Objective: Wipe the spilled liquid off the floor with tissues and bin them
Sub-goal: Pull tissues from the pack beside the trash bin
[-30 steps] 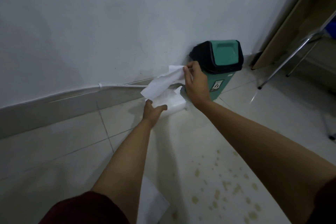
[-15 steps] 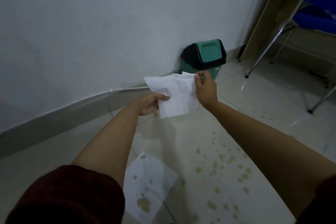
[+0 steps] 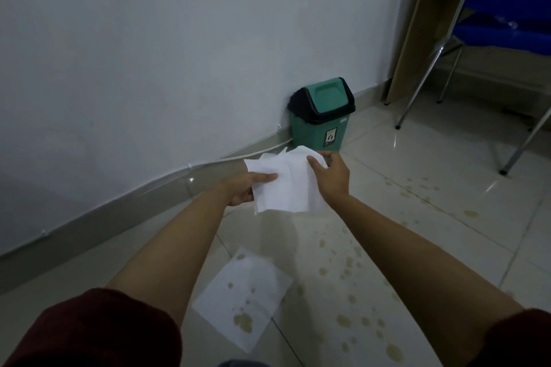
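Note:
A clean white tissue [image 3: 287, 185] hangs spread out in the air between both hands. My left hand [image 3: 243, 191] pinches its left edge and my right hand [image 3: 331, 177] grips its right edge. Below them a second tissue [image 3: 243, 296] lies flat on the floor tiles, stained with yellowish spots. Yellowish drops of spilled liquid [image 3: 348, 292] are scattered over the tiles to the right of it, reaching toward the far right. A small green bin [image 3: 323, 116] with a black-rimmed swing lid stands against the wall, just behind the held tissue.
A white wall [image 3: 149, 53] with a grey skirting [image 3: 119, 211] and a thin white cable runs along the left. Metal chair legs [image 3: 423, 83] and a wooden panel [image 3: 417, 24] stand at the right, with something blue above them.
My right hand pulled the tissue away from the pack by the bin and both hands spread it open. The view drew back, bringing the stained tissue on the floor into sight.

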### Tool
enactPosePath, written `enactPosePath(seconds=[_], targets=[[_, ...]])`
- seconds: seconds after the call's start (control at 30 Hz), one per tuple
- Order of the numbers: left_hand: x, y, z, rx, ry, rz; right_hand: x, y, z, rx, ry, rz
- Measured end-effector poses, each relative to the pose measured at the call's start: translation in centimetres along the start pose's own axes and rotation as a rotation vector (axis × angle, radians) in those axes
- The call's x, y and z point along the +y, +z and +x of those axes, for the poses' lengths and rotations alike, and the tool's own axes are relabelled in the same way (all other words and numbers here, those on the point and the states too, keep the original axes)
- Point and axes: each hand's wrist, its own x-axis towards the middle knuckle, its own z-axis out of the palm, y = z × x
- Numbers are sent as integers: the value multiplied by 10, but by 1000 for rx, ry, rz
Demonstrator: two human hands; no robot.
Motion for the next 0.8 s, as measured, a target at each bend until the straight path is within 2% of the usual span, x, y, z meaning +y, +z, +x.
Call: enactPosePath(seconds=[0.37,0.57,0.8], targets=[[-71,18,-68,292,-58,5,42,-2,-58,-196,38,74],[-132,31,-93,455,-152,-59,72,4,-87,-384,12,84],[-194,49,-125,572,-214,-43,110,8,-126,-536,75,69]])
